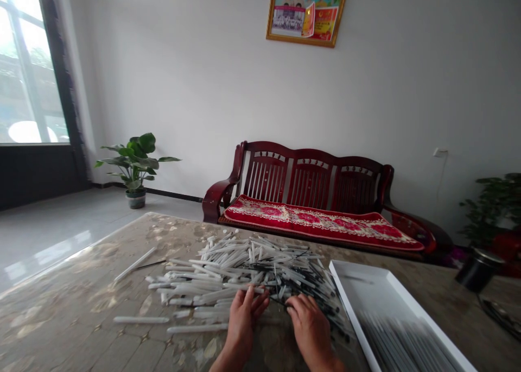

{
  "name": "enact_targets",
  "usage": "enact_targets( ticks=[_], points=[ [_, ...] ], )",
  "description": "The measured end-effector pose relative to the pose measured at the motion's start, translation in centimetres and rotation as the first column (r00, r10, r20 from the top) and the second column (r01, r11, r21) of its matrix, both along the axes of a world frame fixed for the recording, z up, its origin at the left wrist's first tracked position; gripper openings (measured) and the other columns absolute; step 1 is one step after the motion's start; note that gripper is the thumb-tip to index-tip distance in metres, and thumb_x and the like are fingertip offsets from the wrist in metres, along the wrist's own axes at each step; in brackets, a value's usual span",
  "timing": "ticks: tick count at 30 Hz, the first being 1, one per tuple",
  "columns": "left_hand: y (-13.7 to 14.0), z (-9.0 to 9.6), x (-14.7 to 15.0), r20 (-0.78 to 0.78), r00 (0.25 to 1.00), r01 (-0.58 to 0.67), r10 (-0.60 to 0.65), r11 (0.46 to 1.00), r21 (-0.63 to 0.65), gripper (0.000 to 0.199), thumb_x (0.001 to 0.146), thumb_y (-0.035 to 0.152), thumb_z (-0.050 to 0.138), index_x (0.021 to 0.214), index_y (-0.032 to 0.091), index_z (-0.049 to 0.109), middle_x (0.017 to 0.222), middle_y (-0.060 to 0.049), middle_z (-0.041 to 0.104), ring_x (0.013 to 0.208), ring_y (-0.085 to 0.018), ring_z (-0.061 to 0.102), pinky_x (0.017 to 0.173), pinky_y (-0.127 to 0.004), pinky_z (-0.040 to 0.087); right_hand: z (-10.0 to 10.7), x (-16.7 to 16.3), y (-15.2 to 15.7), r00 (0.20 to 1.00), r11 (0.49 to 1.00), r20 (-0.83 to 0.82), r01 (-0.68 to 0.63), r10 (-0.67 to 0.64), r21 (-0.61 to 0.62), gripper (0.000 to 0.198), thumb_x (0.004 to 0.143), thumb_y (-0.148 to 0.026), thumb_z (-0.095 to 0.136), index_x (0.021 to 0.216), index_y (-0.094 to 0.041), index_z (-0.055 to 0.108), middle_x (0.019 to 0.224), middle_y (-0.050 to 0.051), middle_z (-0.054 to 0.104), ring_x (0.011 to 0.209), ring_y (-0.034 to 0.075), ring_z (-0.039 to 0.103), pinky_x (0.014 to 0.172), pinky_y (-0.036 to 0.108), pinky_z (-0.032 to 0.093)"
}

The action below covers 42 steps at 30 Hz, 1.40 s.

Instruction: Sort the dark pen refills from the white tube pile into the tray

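Observation:
A heap of white, tube-like pen barrels [211, 285] and thin dark pen refills [313, 285] covers the middle of the table. At the heap's near edge my left hand [244, 315] is closed, with a white barrel [258, 289] at its fingertips. Just to the right, my right hand [310, 326] is closed in a pinch, fingertips on a thin dark refill that runs toward the left hand. The fingers partly hide both pieces. A few single barrels [140, 320] lie apart on the left, one next to a dark stick [150, 264].
To the right stands an open white box [354, 312] with a row of grey, pen-like sticks [407, 339]. A black cylinder [479, 270] with a cable is beyond it. The patterned tablecloth [81, 334] covers the table. A wooden bench [311, 179] stands behind.

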State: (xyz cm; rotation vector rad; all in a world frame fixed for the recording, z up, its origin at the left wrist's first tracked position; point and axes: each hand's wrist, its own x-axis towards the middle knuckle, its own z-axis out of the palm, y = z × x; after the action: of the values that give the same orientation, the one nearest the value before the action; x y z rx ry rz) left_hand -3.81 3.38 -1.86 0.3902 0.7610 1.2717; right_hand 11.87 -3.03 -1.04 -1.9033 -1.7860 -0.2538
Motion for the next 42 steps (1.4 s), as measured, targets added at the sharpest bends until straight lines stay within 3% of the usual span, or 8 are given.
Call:
enact_targets(
  ticks=[8,16,21,23,26,33,37,42],
  points=[
    [0.1,-0.2,0.2,-0.058,0.998,0.024,-0.021,0.998,0.05,0.036,0.069,0.04,0.083,0.086,0.018,0.059,0.085,-0.007,0.077,0.079,-0.023,0.076,0.071,-0.032,0.062,0.3,0.1,-0.2,0.999,1.0,0.031,0.012,-0.012,-0.009,0.022,0.089,-0.012,0.057,0.09,-0.03,0.069,0.09,0.0,0.07,0.087,0.02,0.062,0.075,0.028,0.042],
    [-1.2,0.0,1.1,-0.126,0.979,0.174,-0.158,0.977,0.125,0.05,0.052,0.05,0.088,0.08,0.018,0.061,0.075,-0.002,0.075,0.065,-0.021,0.073,0.063,-0.031,0.06,1.0,-1.0,-0.1,0.998,0.994,0.048,-0.05,0.045,0.102,0.024,0.082,-0.006,0.064,0.086,-0.029,0.069,0.083,-0.002,0.069,0.082,0.02,0.061,0.073,0.029,0.043],
    [-1.4,0.2,1.1,-0.046,0.997,0.07,-0.067,0.995,0.073,0.052,0.05,0.049,0.09,0.08,0.019,0.061,0.077,-0.004,0.076,0.069,-0.021,0.074,0.067,-0.031,0.06,1.2,-0.3,-0.1,0.999,0.991,-0.037,0.022,-0.017,0.132,0.014,0.085,-0.017,0.066,0.094,-0.026,0.067,0.093,0.002,0.069,0.089,0.022,0.065,0.075,0.029,0.046],
    [-1.2,0.3,0.9,-0.03,0.999,0.016,-0.014,0.998,0.064,0.051,0.051,0.049,0.09,0.079,0.019,0.06,0.077,-0.004,0.077,0.072,-0.021,0.075,0.069,-0.031,0.06,1.1,0.4,0.0,0.993,0.993,-0.108,0.064,-0.053,0.099,0.004,0.087,-0.021,0.065,0.089,-0.024,0.067,0.089,0.003,0.07,0.086,0.022,0.067,0.073,0.028,0.046],
    [-1.1,0.5,0.9,-0.032,0.999,0.007,-0.005,0.997,0.075,0.049,0.053,0.048,0.089,0.079,0.018,0.061,0.077,-0.005,0.077,0.072,-0.022,0.075,0.07,-0.032,0.061,1.1,0.5,0.2,0.978,0.999,-0.207,0.042,-0.037,0.016,0.013,0.09,-0.02,0.06,0.079,-0.023,0.067,0.08,0.001,0.07,0.078,0.019,0.068,0.07,0.026,0.045],
    [-1.8,0.6,1.4,-0.134,0.981,0.157,-0.139,0.979,0.128,0.051,0.048,0.048,0.091,0.079,0.017,0.065,0.074,-0.006,0.077,0.067,-0.021,0.073,0.06,-0.027,0.056,1.9,-1.5,0.1,0.966,0.986,-0.217,-0.156,0.14,-0.058,0.025,0.088,-0.009,0.053,0.09,-0.026,0.072,0.091,0.001,0.073,0.087,0.017,0.069,0.074,0.023,0.045],
    [-1.1,0.5,0.9,-0.063,0.996,0.071,-0.069,0.997,0.033,0.05,0.05,0.044,0.091,0.082,0.017,0.065,0.083,-0.007,0.078,0.072,-0.019,0.073,0.057,-0.023,0.053,2.1,-0.8,0.1,0.982,0.993,-0.188,-0.042,0.021,-0.113,0.029,0.089,-0.008,0.051,0.097,-0.026,0.072,0.096,0.002,0.072,0.09,0.018,0.069,0.077,0.023,0.046],
    [-0.7,0.8,0.7,0.045,0.999,0.013,-0.012,0.999,-0.038,0.039,0.054,0.03,0.093,0.077,0.017,0.064,0.07,0.0,0.072,0.066,-0.014,0.071,0.054,-0.018,0.052,2.1,-0.6,0.6,0.997,0.978,0.02,0.074,-0.071,-0.196,0.015,0.085,-0.014,0.061,0.087,-0.025,0.072,0.094,0.004,0.07,0.093,0.021,0.068,0.075,0.025,0.047]
  ],
)
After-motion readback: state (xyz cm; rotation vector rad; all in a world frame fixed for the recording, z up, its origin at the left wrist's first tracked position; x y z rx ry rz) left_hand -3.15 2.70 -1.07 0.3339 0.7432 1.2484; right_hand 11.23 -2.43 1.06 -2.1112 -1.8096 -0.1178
